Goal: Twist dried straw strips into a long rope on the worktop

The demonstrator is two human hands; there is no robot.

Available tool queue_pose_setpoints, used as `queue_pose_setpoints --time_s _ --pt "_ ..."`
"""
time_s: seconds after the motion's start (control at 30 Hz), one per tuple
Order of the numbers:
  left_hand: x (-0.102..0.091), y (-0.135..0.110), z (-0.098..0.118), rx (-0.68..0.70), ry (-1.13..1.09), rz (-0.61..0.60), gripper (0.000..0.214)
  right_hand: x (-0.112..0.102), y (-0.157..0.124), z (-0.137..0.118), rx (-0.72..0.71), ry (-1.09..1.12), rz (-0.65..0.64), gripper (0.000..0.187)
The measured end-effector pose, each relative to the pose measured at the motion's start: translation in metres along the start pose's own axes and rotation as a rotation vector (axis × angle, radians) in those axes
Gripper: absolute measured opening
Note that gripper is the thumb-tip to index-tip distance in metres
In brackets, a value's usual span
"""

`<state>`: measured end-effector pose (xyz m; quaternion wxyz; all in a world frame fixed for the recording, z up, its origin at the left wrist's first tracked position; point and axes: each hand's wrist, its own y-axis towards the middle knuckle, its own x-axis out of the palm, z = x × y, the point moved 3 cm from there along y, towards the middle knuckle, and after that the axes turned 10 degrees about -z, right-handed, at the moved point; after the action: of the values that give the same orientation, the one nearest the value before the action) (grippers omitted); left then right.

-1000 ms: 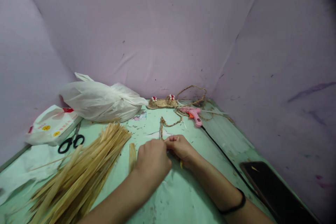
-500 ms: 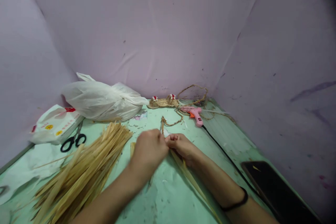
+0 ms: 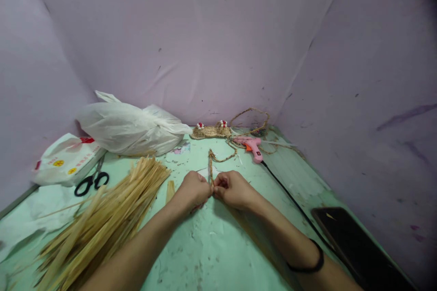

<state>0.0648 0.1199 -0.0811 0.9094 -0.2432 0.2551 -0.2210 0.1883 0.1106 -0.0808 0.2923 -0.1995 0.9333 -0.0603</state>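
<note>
A thin braided straw cord runs from the back of the table toward me, and its near end is pinched between my two hands. My left hand is closed at the cord's end, its fingertips mostly hidden. Thumb and forefinger of my right hand grip the same spot from the other side. A long flat straw strip trails from under my right hand toward the front, blurred. Left of my left arm lies a loose bundle of dry straw strips. A short strip lies beside my left wrist.
Behind are a pink glue gun with a black cable and a woven straw piece with red-white beads. Black-handled scissors, a white plastic bag and a white box sit left. A dark phone-like slab lies right.
My left hand has come down from above the cord to its end beside my right hand. The straw strip under the right hand has shifted. The view has moved slightly.
</note>
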Motion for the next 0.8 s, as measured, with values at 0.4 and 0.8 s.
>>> queue_pose_setpoints --time_s 0.4,0.8 --pt "0.002 -0.012 0.006 0.097 -0.258 -0.077 0.014 0.021 -0.034 -0.052 0.133 -0.609 0.046 0.020" --pt "-0.011 -0.006 0.000 0.153 -0.334 -0.306 0.002 -0.009 -0.016 -0.025 0.225 0.448 0.002 0.008"
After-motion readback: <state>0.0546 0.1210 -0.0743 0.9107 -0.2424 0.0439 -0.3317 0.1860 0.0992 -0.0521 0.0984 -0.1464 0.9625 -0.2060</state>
